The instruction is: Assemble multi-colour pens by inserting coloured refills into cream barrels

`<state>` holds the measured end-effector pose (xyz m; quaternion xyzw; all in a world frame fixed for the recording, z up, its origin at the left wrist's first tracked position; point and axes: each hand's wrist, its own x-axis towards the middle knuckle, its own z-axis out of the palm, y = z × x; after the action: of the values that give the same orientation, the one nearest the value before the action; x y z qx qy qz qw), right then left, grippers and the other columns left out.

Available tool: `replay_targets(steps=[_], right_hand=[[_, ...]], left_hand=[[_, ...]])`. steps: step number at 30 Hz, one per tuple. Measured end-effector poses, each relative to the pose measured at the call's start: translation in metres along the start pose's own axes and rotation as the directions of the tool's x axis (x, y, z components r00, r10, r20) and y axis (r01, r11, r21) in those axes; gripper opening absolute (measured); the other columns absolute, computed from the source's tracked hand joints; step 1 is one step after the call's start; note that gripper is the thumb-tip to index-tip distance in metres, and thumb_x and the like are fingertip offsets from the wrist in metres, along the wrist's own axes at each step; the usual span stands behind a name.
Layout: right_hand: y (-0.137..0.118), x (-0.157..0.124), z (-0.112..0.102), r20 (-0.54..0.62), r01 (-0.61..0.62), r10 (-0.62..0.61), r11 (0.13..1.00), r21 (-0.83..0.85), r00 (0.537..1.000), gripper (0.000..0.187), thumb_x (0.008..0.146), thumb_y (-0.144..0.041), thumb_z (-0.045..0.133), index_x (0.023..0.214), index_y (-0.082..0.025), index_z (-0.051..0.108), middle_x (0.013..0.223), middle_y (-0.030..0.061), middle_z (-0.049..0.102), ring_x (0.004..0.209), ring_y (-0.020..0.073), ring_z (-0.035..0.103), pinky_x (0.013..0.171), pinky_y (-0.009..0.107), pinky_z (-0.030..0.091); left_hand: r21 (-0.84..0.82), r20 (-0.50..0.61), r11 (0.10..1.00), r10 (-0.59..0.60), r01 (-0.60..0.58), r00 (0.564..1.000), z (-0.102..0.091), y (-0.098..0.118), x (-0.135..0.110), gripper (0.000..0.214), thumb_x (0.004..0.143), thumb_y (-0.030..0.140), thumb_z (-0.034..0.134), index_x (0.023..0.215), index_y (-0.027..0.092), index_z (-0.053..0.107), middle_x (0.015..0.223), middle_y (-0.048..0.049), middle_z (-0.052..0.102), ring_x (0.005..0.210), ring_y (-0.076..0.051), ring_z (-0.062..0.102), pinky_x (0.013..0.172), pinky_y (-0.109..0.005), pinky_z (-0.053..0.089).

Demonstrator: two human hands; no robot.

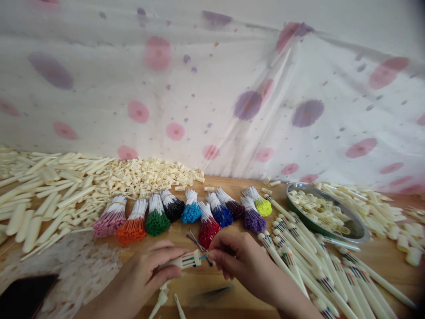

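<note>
My left hand (146, 274) is closed around a cream multicolour pen barrel (186, 260), whose slotted end points right and shows dark and green strips. At that end, my right hand (244, 261) pinches a thin blue pen refill (202, 257) that meets the barrel's opening; its far end is hidden by the fingers. Just behind the hands lie a few loose dark refills (195, 239). Rubber-banded refill bundles in several colours stand in a row beyond, among them red (209, 228), orange (132, 228) and green (157, 219).
Finished-looking multicolour pens (299, 261) are heaped at right, beside a metal bowl (360, 236) of slotted cream parts. Cream barrels (29, 221) and small parts (142, 175) pile at left. Clear plastic bits (79, 274) and a dark flat object (26, 294) lie front left. A flowered sheet (212, 88) hangs behind.
</note>
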<state>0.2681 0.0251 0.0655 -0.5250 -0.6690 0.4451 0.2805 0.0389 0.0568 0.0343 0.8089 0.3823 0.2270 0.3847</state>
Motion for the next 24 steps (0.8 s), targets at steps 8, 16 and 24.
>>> replay_targets(steps=[8,16,24], right_hand=[[0.008,0.011,0.026,-0.006,-0.106,0.121,0.895,0.433,0.993,0.046,0.068,-0.061,0.063,0.065,-0.017,0.048,0.052,-0.0060,0.047,0.040,0.0048,0.040,0.038,0.016,0.030],[0.007,0.013,0.035,-0.136,-0.041,0.128,0.857,0.514,0.982,0.047,0.065,-0.060,0.066,0.062,-0.016,0.050,0.048,-0.0057,0.048,0.037,0.0047,0.040,0.036,0.017,0.030],[0.001,0.007,0.025,-0.197,0.059,-0.013,0.972,0.229,0.980,0.038,0.076,-0.052,0.061,0.066,-0.016,0.057,0.054,-0.0033,0.050,0.045,0.0071,0.045,0.043,0.017,0.036]], left_hand=[[-0.020,-0.019,1.000,-0.002,0.001,1.000,0.000,0.000,0.000,0.026,0.083,0.026,0.058,0.106,0.035,0.066,0.095,0.0028,0.069,0.086,-0.013,0.064,0.075,-0.017,0.047],[-0.107,-0.139,0.994,-0.007,-0.008,0.990,0.003,0.002,0.000,0.027,0.081,0.025,0.060,0.105,0.034,0.068,0.088,0.0016,0.070,0.080,-0.015,0.064,0.070,-0.017,0.048],[-0.110,-0.181,0.994,-0.001,-0.019,0.984,0.003,-0.001,-0.001,0.021,0.078,0.028,0.063,0.098,0.032,0.071,0.090,0.0007,0.071,0.083,-0.016,0.065,0.073,-0.018,0.049]])
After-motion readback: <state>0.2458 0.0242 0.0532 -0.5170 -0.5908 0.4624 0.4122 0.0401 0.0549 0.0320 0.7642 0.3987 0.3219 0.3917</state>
